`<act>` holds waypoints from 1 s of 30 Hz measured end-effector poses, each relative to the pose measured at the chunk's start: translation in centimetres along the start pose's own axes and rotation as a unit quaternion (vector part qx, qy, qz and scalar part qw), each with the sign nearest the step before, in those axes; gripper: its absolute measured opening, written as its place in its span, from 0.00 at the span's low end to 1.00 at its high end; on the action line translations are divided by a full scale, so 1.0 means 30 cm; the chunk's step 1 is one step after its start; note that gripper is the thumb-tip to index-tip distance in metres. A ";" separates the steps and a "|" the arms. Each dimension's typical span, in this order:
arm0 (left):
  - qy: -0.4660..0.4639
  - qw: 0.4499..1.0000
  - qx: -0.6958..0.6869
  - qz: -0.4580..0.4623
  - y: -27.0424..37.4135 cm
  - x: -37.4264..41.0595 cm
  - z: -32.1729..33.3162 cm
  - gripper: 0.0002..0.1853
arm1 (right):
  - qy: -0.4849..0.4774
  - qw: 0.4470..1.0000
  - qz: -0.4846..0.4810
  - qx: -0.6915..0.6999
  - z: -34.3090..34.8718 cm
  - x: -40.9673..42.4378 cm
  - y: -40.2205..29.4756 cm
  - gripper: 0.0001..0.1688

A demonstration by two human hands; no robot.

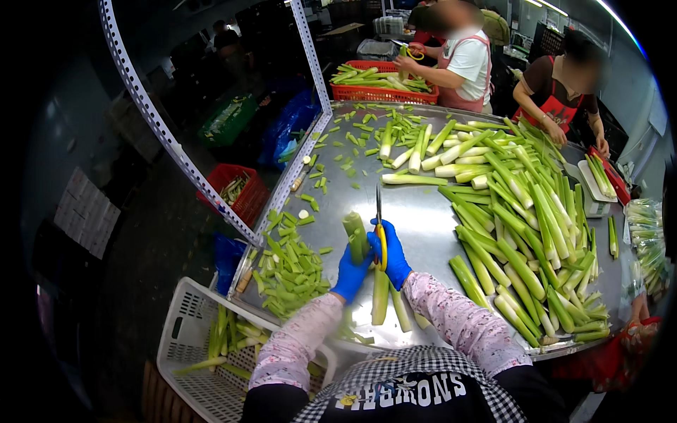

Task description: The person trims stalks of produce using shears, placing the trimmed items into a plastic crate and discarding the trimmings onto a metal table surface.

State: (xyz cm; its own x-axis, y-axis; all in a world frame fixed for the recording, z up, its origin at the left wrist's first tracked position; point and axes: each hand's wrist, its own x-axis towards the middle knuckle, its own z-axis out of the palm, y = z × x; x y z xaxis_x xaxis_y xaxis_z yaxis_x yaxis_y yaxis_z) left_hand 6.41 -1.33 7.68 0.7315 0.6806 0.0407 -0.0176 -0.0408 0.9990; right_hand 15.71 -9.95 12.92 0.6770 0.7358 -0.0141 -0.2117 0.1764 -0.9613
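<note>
My left hand (351, 270), in a blue glove, grips a few thick green leek stalks (356, 235) with their cut tops pointing away from me. Close beside it, my right hand (393, 254), also gloved in blue, holds yellow-handled scissors (381, 246). The narrow blades point away from me, and I cannot tell whether they are parted. Just below my hands, loose leek stalks (380, 304) lie on the metal table (412, 211). Left of my left hand spreads a heap of cut green leek pieces (288, 264).
A large pile of leeks (508, 227) covers the table's right side. White crate (182, 322) with stalks stands below the left edge. A perforated metal post (158, 132) rises at left. Two people (468, 63) work across the table, near a red crate (381, 94) and a scale (595, 198).
</note>
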 end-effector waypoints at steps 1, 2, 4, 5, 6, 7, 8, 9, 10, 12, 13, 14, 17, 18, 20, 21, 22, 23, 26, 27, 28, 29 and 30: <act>-0.012 1.000 -0.002 0.003 0.007 -0.012 0.002 0.23 | 0.005 0.999 0.014 0.029 -0.009 -0.025 -0.008 0.23; -0.013 1.000 0.002 0.027 0.016 -0.012 0.013 0.21 | 0.002 0.995 -0.052 0.082 -0.028 0.009 0.048 0.23; -0.004 0.999 0.021 0.042 0.001 -0.010 -0.007 0.20 | -0.018 0.995 -0.025 0.099 -0.015 -0.007 0.005 0.25; 0.001 0.998 0.031 0.050 -0.029 -0.012 -0.018 0.19 | -0.024 0.995 -0.013 0.100 -0.007 -0.020 0.010 0.25; -0.010 0.999 0.019 0.050 -0.095 -0.006 -0.025 0.16 | -0.006 0.997 -0.024 0.069 -0.011 -0.016 0.039 0.25; 0.002 0.997 0.042 0.064 -0.086 -0.014 0.000 0.16 | 0.017 0.999 -0.033 0.036 -0.024 -0.003 0.088 0.24; 0.014 0.995 0.065 0.078 -0.077 -0.019 0.032 0.16 | 0.039 0.998 -0.042 0.003 -0.044 0.003 0.134 0.24; 0.035 0.991 0.087 0.095 -0.061 -0.020 0.043 0.16 | 0.033 0.999 -0.034 0.018 -0.041 -0.002 0.120 0.24; 0.029 0.994 0.083 0.072 -0.045 -0.020 0.044 0.18 | 0.028 0.999 -0.026 0.033 -0.040 -0.005 0.103 0.24; 0.028 0.995 0.052 0.078 -0.035 -0.015 0.036 0.19 | -0.008 0.999 0.001 0.040 -0.049 0.012 0.064 0.25; 0.028 0.995 0.037 0.083 -0.023 -0.008 0.030 0.20 | -0.023 0.998 -0.009 0.055 -0.055 0.010 0.053 0.26; 0.013 0.999 0.014 0.049 -0.014 -0.020 0.019 0.21 | -0.037 0.997 -0.018 0.070 -0.061 0.002 0.043 0.26; -0.058 0.995 -0.067 -0.036 0.159 -0.081 -0.029 0.22 | -0.083 0.996 0.014 -0.012 -0.140 -0.029 -0.107 0.28; -0.097 0.989 -0.095 -0.065 0.268 -0.140 -0.058 0.22 | -0.114 0.992 0.027 -0.055 -0.169 -0.044 -0.165 0.27; -0.178 0.973 -0.114 -0.089 0.348 -0.208 -0.121 0.22 | -0.170 0.975 -0.005 -0.146 -0.210 -0.092 -0.244 0.27; -0.188 0.973 -0.094 -0.095 0.370 -0.237 -0.148 0.22 | -0.200 0.960 -0.051 -0.190 -0.208 -0.116 -0.263 0.27; -0.199 0.971 -0.075 -0.105 0.391 -0.269 -0.170 0.23 | -0.225 0.942 -0.080 -0.235 -0.185 -0.163 -0.331 0.28; -0.217 0.968 -0.057 -0.114 0.400 -0.291 -0.179 0.23 | -0.249 0.929 -0.038 -0.270 -0.191 -0.188 -0.369 0.31; -0.204 0.970 -0.024 -0.129 0.396 -0.339 -0.218 0.24 | -0.295 0.909 -0.065 -0.287 -0.159 -0.228 -0.394 0.33; -0.202 0.970 -0.014 -0.130 0.403 -0.349 -0.228 0.23 | -0.313 0.896 -0.058 -0.308 -0.141 -0.232 -0.418 0.33; -0.198 0.972 0.019 -0.122 0.405 -0.361 -0.237 0.23 | -0.331 0.883 -0.051 -0.329 -0.127 -0.234 -0.428 0.32; -0.194 0.973 0.052 -0.114 0.402 -0.371 -0.246 0.24 | -0.333 0.880 -0.068 -0.331 -0.121 -0.229 -0.414 0.32; -0.187 0.973 0.086 -0.106 0.403 -0.381 -0.260 0.24 | -0.337 0.877 -0.087 -0.332 -0.110 -0.218 -0.395 0.32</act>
State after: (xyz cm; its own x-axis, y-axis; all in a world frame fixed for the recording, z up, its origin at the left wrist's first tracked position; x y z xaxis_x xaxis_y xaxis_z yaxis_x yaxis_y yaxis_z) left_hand -7.47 -3.91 19.44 0.9040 0.3740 -0.2074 0.2513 -0.0723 0.9652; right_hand 16.11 -19.01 23.50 0.0413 0.9941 0.1003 0.4618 0.0700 -0.8842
